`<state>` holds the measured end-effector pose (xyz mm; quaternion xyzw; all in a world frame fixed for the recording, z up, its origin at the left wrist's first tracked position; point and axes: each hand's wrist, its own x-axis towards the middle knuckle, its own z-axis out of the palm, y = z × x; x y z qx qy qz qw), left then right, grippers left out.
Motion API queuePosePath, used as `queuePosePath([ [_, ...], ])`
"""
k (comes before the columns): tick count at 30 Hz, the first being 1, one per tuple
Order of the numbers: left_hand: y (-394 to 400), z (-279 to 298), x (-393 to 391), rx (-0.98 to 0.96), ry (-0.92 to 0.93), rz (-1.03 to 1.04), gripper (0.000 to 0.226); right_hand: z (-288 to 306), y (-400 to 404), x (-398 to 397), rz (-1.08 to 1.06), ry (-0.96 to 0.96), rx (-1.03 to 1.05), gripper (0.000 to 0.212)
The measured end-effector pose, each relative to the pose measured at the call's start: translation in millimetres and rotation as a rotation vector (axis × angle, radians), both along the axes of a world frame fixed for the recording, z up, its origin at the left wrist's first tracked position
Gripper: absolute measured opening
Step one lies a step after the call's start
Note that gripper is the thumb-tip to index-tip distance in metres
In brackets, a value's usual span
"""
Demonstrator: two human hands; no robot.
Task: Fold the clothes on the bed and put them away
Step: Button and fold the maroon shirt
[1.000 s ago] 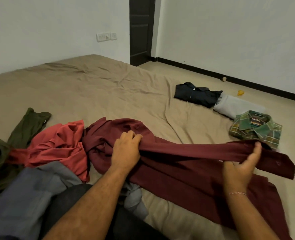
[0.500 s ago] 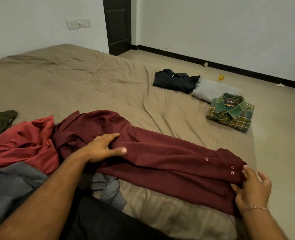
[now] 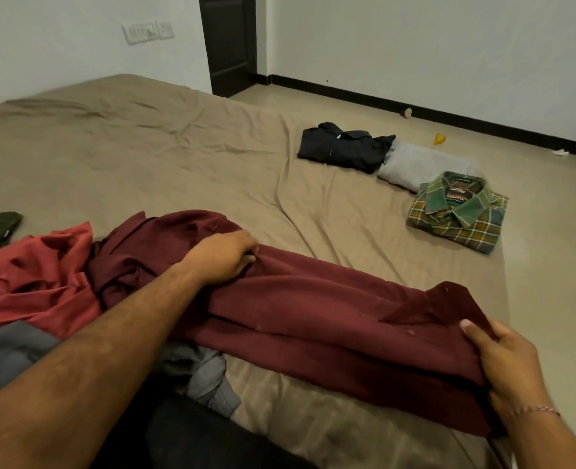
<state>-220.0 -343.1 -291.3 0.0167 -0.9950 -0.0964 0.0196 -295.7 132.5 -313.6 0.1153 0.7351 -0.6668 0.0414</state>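
Head view: left hand (image 3: 224, 257) now grips maroon shirt (image 3: 313, 309); right hand (image 3: 506, 360) has pinched its end.

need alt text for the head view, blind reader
Two hands stretch a maroon shirt across a tan bed: the left hand grips its middle, the right hand pinches one end. Unfolded clothes pile at left; three folded garments, topped by a green plaid shirt, lie at far right.

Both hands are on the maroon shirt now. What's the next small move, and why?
Probably pull the maroon shirt taut and flat on the bed. The right hand pinches one end, the left hand grips the bunched middle, and the cloth lies in a long, creased band.
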Motion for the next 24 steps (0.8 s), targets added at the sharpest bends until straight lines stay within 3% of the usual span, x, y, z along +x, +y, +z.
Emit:
queuePosePath([
  [3,-12,6,11,0.089,0.184,0.093,0.012,14,5,-4,-0.056,0.026,-0.036,0.008],
  [7,-27,11,13,0.127,0.244,0.113,0.006,27,0,-9,-0.039,0.078,-0.075,0.011],
  [10,-37,17,-1,0.129,0.188,0.072,0.005,21,-4,-15,-0.009,0.112,-0.036,0.013],
  [13,-45,16,-23,0.090,-0.008,0.075,0.009,2,1,-21,0.001,0.080,0.104,0.019],
  [16,-41,6,-34,-0.010,-0.120,0.149,0.032,-9,10,-22,-0.076,0.084,0.280,0.040],
  [18,-22,0,-33,-0.120,-0.013,0.174,0.048,0,12,-19,-0.109,0.178,0.521,0.042],
  [20,17,-5,-27,-0.094,0.140,0.149,0.052,13,5,-14,-0.068,0.406,0.743,0.035],
  [22,69,-13,-19,-0.048,0.212,0.052,0.057,24,-19,-5,0.074,0.647,0.764,0.029],
  [24,128,-27,-14,-0.012,0.177,-0.027,0.068,20,-48,6,0.318,0.732,0.825,0.036],
])
